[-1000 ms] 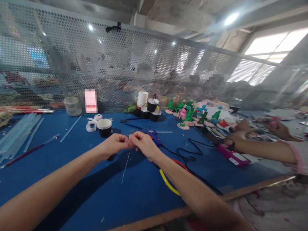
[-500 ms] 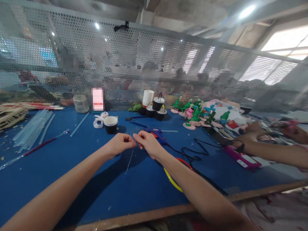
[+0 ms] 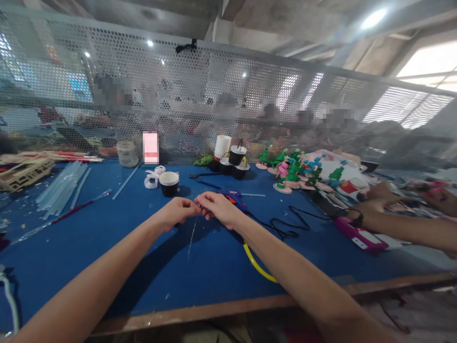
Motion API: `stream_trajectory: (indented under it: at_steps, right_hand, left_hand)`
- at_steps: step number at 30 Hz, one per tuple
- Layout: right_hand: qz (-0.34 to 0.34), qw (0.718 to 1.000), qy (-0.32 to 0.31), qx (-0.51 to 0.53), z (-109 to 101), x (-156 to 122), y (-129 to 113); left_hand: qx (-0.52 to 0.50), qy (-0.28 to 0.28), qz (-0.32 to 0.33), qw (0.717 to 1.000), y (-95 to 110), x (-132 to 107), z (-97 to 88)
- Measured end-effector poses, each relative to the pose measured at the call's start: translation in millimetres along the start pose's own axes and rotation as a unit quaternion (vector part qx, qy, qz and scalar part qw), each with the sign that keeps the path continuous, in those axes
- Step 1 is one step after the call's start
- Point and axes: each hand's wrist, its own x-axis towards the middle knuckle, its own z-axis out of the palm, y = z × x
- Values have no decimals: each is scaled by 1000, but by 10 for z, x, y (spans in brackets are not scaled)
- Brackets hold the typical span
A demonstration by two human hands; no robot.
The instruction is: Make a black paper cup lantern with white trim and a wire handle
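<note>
My left hand (image 3: 180, 211) and my right hand (image 3: 218, 208) meet above the blue table, fingertips pinched together. From between them hangs a thin, pale, twisted strand (image 3: 192, 238), its lower end pointing toward me; wire or thread, I cannot tell. The pinched part is hidden by the fingers. Just behind my left hand stands a black paper cup (image 3: 169, 185) with a white inside, beside a white ribbon roll (image 3: 151, 179). A blue glue gun (image 3: 237, 200) lies behind my right hand, partly covered by it. Under my right forearm shows a yellow curved handle or ring (image 3: 257, 269).
Clear glue sticks (image 3: 60, 188) lie at the left, near a glass jar (image 3: 127, 154). Stacked cups (image 3: 223, 146), small black buckets (image 3: 237, 155) and green plant-like ornaments (image 3: 293, 172) stand at the back. A co-worker's arm (image 3: 396, 221) reaches in at right, by a magenta device (image 3: 360, 236).
The view has shifted slightly, so things at the left sit further right. My hands have drawn a little closer together, still pinching the strand.
</note>
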Motion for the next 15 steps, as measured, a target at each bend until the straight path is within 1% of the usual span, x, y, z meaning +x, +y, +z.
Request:
stream_trajectory:
  at_steps: [4, 6, 11, 15]
  right_hand:
    - [5, 1000, -2, -31, 27, 41, -93]
    - [4, 999, 9, -50, 70, 63, -119]
    - [-10, 997, 34, -69, 206, 82, -88]
    - [-24, 996, 49, -69, 235, 45, -27]
  left_hand:
    - [-22, -7, 4, 1000, -18, -14, -42]
    - [-23, 2, 9, 1000, -21, -31, -75]
    - [38, 57, 42, 997, -40, -88, -155]
    - [79, 54, 57, 994, -60, -107, -161]
